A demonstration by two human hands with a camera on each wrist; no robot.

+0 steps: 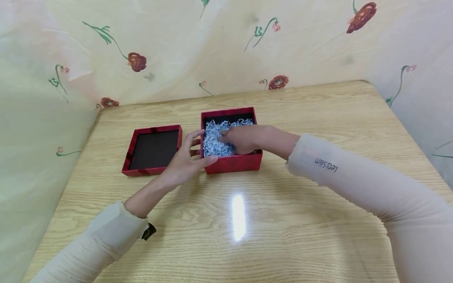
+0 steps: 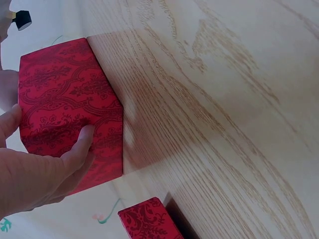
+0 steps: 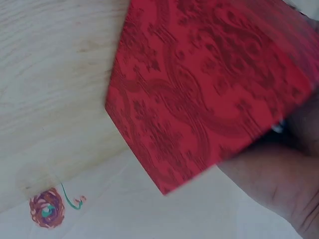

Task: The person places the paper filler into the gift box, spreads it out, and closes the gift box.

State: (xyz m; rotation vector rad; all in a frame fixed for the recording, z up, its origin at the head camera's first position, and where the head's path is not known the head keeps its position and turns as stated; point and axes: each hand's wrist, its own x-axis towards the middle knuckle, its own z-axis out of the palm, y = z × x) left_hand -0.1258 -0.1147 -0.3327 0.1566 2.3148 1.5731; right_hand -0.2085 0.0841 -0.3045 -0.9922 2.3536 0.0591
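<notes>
Fingers [image 1: 226, 137] of my right hand [image 1: 245, 139] reached over the right rim of a red patterned box [image 1: 233, 166] and down into pale blue shredded paper [image 1: 214, 143], their tips lost to view. Whether they were closed on a clump or merely pressing into it, I could not tell. My left hand [image 1: 183, 164] gripped the near left corner, its thumb along the near wall and its fingers curved against the left side. The box stood upright on a wood-grain table [image 1: 301, 243], toward the far side, its dark lining showing above the paper at the far wall. To the left, apart from the box, lay a red lid [image 1: 155, 150] with its dark inside facing up. A flowered cloth [image 1: 198, 47] hung beyond the far edge.

Good work here, by my judgement, rested on the left hand: a light but firm hold, enough to keep the box from sliding without bowing its wall. The right called for slow, loose fingers, working from the middle outward and into each corner, keeping the shreds below the rim. A quick pull, I reckoned, risked dragging strands over the side or tipping the box.
</notes>
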